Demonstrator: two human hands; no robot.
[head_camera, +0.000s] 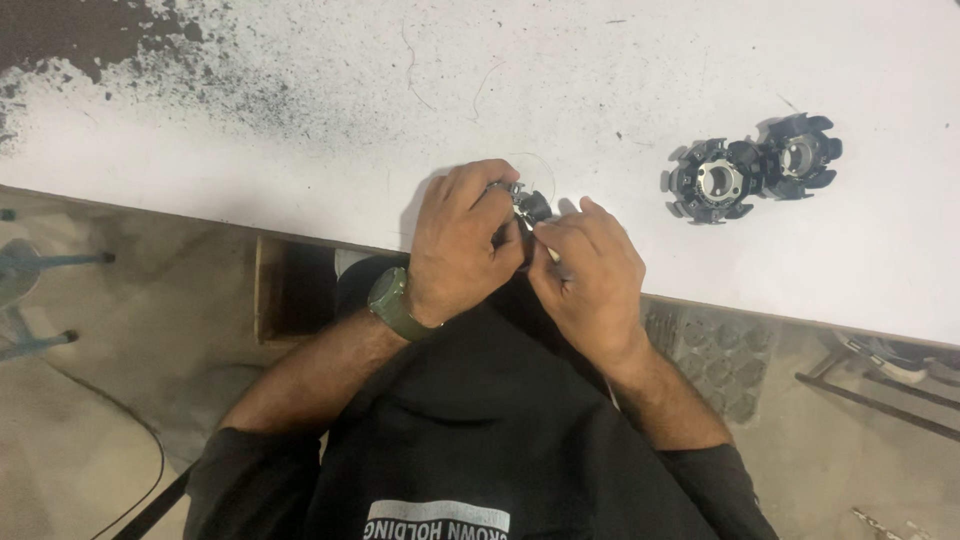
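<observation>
While the white table (300, 110) carried a dark, speckled worn patch far to the left of the held part, the person worked at its near edge, probably so the forearms could hang free below it; the left hand (455, 245), a green watch (392, 303) at its wrist, was curled shut around a small black toothed core (530, 205), seemingly to steady it just above the table; right beside that core the right hand (590, 270) had thumb and forefinger pinched together on something thin and pale, too small to name; well to the right of the core lay two finished-looking black cores (750, 170), touching each other, apparently parked out of the hands' way.
</observation>
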